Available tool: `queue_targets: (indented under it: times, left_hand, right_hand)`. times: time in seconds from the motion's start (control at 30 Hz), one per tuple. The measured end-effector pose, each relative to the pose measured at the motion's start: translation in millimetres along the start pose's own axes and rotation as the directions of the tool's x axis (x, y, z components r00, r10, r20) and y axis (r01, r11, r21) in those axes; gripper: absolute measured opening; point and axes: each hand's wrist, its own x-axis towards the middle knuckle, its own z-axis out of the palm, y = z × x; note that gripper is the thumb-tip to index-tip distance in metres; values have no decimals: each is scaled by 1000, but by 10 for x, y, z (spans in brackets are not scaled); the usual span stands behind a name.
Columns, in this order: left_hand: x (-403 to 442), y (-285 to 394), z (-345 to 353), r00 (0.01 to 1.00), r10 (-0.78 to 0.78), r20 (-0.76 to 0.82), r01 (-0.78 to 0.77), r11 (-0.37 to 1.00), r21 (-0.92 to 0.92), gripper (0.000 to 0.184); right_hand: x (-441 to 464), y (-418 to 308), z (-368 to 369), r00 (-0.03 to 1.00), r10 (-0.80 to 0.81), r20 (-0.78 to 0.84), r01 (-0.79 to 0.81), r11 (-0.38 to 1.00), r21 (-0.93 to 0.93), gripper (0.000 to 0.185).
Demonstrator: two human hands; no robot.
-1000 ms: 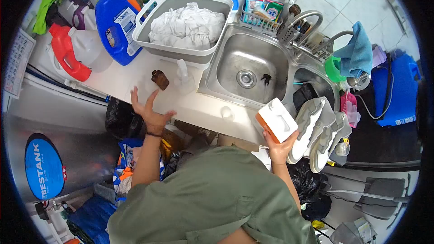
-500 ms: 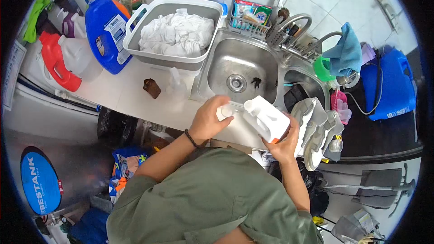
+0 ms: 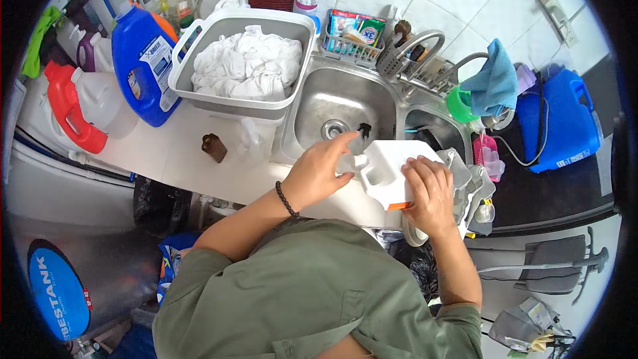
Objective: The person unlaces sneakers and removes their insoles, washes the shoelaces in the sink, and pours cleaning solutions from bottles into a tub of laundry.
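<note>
My right hand [image 3: 428, 193] is wrapped around a white plastic jug [image 3: 391, 163] with a moulded handle and an orange patch at its base. The jug lies tipped on its side, its mouth pointing left. In my left hand [image 3: 316, 173], between thumb and fingers, is a small translucent cap [image 3: 345, 162], held right at the jug's mouth. Whether liquid is flowing cannot be made out. Behind the hands is the steel sink [image 3: 302, 110], with a small dark item [image 3: 364, 130] near its drain.
A grey-white basin [image 3: 232, 108] of white cloth [image 3: 249, 66] stands left of the sink. A blue jug [image 3: 143, 66], a red-handled clear jug [image 3: 103, 96] and a brown item [image 3: 214, 148] are further left. Shoes [image 3: 468, 186] lie right of the white jug; a blue cloth [image 3: 493, 76] hangs over the faucet.
The white jug has gone from more upright to tipped leftward, its mouth now at the cap. My right hand has shifted from below the jug to over its side.
</note>
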Motion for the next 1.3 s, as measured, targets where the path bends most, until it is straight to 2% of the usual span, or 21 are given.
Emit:
queue_targets:
  times: [0.1,0.13,0.23,0.33,0.43,0.6,0.93,1.3]
  left_hand:
    - [76,-47,86,1000,-8,11,8,999,-53,78]
    - [107,-46,113,1000,-12,14,13,997,-71,79]
    - [178,-10,188,999,-44,4,43,973,-225,79]
    - [237,88,253,983,-168,68,181,916,-358,79]
    - [266,96,352,997,-76,8,73,915,-398,77]
    - [320,188,427,995,-63,79,91,893,-441,78]
    - [361,262,639,990,-11,142,95,791,-605,79]
    - [349,330,658,981,-8,194,133,756,-641,80]
  right_hand:
    - [108,85,-134,988,-145,60,153,975,-159,55]
    - [144,115,-167,983,-175,63,185,959,-215,45]
    - [247,184,-343,959,-258,116,281,914,-293,44]
    - [332,233,-540,925,-316,212,373,863,-341,44]
    - [383,259,-696,885,-384,261,460,804,-377,46]
    - [413,256,-920,824,-464,326,566,703,-430,44]
    - [398,247,-1211,790,-498,358,613,666,-424,43]
    - [352,183,-1266,798,-489,352,603,653,-459,43]
